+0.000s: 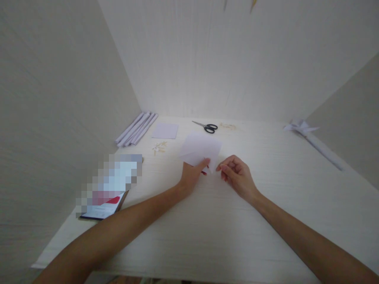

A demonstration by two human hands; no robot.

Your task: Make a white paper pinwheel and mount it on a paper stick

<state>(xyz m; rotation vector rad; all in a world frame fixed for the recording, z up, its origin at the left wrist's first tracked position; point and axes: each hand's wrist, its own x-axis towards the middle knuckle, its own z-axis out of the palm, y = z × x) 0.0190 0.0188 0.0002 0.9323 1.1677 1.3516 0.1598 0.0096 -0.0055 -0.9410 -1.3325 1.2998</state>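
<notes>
My left hand point(192, 175) is closed around the near edge of a white sheet of paper point(199, 146), with the thumb on top and fingers beneath. A corner of the sheet seems folded or bent toward me. Just right of that corner is my right hand point(237, 175), its fingers curled in and the thumb close to the index finger. Whether anything small is pinched there I cannot make out. Beyond the sheet lies a pair of scissors point(205, 126) with black handles, blades pointing left.
White paper tubes point(137, 129) lie at the back left beside a square of paper point(165, 131). Small pale pieces point(160, 147) sit nearer, others point(227, 126) right of the scissors. A phone point(102, 211) lies left; a paper pinwheel point(302, 127) lies right. Walls enclose the table.
</notes>
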